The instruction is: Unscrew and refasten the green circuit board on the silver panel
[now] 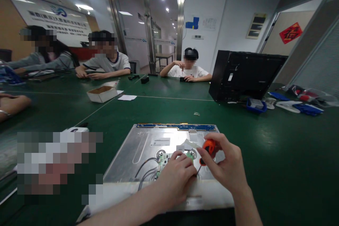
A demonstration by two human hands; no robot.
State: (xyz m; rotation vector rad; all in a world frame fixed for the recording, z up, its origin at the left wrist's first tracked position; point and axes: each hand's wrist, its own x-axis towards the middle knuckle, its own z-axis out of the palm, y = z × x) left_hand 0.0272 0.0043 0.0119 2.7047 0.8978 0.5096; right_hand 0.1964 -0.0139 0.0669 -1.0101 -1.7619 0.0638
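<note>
A flat metal display panel [127, 159] lies back-side up on the green table in front of me, with a blue circuit strip [174, 127] along its far edge. My left hand [178, 174] is over the small green circuit board [164, 160] at the panel's middle, fingers curled and close together on it; its thumb is hidden. Dark cables [144, 166] run from the board's left side. In my right hand [225, 162] is an orange and black screwdriver [208, 148], gripped between thumb and fingers. Its thin shaft slants down beside my left hand, and the tip is hidden.
A black monitor [243, 76] stands at the far right, near a blue tray [256, 106] and plastic bags [307, 95]. An open white box [102, 93] sits at far left. Several people sit around the table; a blurred-out patch covers the near left.
</note>
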